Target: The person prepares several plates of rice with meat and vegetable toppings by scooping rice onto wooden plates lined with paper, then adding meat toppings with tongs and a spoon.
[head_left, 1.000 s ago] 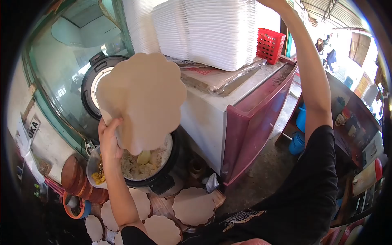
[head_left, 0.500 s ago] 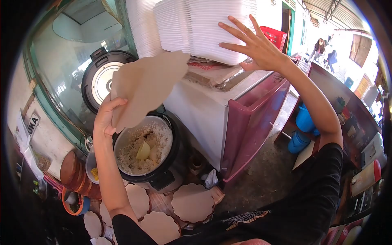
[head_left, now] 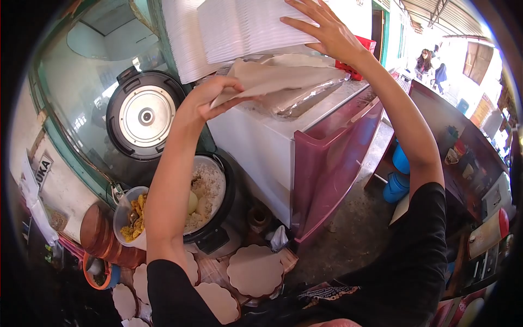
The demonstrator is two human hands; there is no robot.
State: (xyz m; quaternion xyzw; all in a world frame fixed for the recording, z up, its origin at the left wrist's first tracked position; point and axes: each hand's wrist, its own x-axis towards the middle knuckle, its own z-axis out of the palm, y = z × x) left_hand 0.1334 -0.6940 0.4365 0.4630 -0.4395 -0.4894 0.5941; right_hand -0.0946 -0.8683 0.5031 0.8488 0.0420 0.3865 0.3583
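**Scalloped paper sheet [head_left: 286,79] now over fridge [head_left: 248,158], off the rice cooker [head_left: 215,240]**

From my feed: the sheet has swung from above the cooker to upper centre of the frame, nearly edge-on, over the plastic-wrapped package [head_left: 313,99]. For the work in hand, I read that as handling shifted to the fridge top, leaving the rice [head_left: 210,182] unscreened by paper, lower left of centre.

My left hand [head_left: 220,98] pinches the sheet's near edge, thumb and fingers closed on it. My right hand [head_left: 333,39], upper centre, holds nothing visible: fingers wide, before the white foam boxes [head_left: 245,32]; contact, can't tell.
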